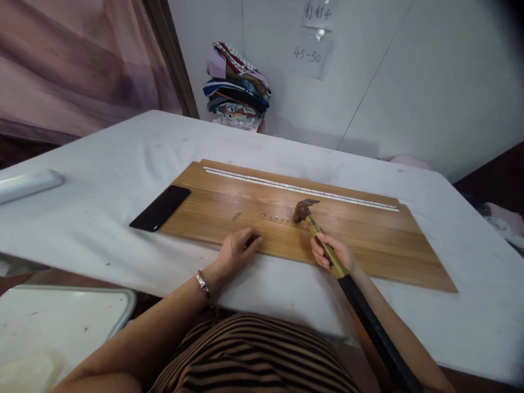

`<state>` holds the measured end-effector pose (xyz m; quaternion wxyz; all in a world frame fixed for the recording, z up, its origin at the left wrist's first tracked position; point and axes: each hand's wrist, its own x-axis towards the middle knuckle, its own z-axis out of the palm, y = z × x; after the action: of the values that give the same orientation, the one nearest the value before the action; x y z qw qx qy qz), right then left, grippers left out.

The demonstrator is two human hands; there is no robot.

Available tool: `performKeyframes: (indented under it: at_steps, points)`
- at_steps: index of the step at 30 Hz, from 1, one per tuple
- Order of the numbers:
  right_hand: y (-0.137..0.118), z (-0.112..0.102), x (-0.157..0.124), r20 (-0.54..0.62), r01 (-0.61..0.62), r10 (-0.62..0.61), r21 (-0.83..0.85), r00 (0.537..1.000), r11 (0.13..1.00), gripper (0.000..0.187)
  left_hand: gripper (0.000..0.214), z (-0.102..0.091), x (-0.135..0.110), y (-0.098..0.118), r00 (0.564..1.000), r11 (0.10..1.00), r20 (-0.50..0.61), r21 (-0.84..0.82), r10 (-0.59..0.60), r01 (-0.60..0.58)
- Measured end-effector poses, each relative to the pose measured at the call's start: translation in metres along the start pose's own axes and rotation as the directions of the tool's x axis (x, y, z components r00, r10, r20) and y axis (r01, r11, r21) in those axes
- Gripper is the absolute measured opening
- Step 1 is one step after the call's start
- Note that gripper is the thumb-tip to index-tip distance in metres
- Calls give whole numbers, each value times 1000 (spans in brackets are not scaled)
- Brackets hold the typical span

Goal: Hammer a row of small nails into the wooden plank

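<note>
My right hand (333, 254) is wrapped around the handle of a claw hammer (336, 266), near its upper part. The hammer's rusty head is low over a brown wooden board (368, 240), at the right end of a row of small nails (276, 218) standing in the wood; whether it touches the board I cannot tell. Resting on the board's front edge is my left hand (239, 248), its fingers curled and close together, with nothing visible in them. Just beyond it lie a couple of loose nails (237, 215).
Two pale strips with markings (301, 190) run along the board's back. A black phone-like slab (161, 208) overlaps the left end. The table has a white cover (123, 158), with a white roll (30, 184) at left. Folded cloths (237, 84) are stacked by the wall.
</note>
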<state>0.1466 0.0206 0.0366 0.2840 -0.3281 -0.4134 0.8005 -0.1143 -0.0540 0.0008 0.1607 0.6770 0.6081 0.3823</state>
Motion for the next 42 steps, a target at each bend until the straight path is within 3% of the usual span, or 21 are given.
performKeyframes:
  at_steps: [42]
  points:
    - [3,-1,1,27,2,-2,16,1000,1000,35,11,0,0,0,1000,1000,4,-6,3,-3]
